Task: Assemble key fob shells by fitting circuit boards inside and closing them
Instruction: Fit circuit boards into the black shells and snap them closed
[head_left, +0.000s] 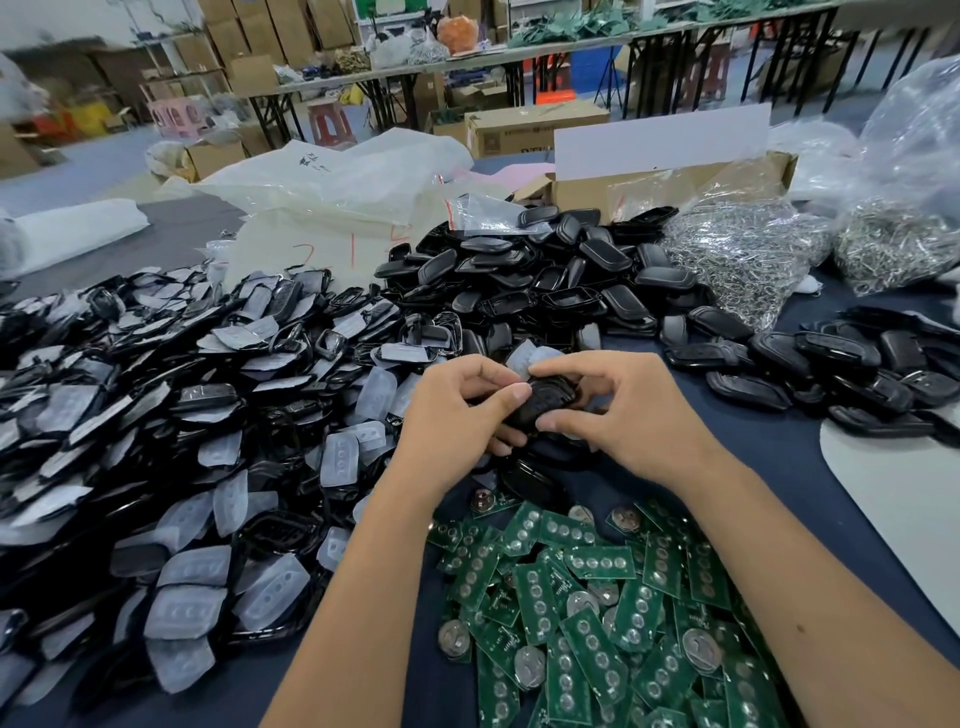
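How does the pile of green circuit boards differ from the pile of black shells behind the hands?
The green flat rectangular circuit boards lie near the person; the black rounded plastic shells lie farther away. The boards form a low spread, the shells a taller heap. The boards carry round silver contacts; the shells look plain. Both rest loose on the dark blue table.

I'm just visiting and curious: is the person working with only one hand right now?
No, both the left hand and the right hand pinch the same black key fob shell between them.
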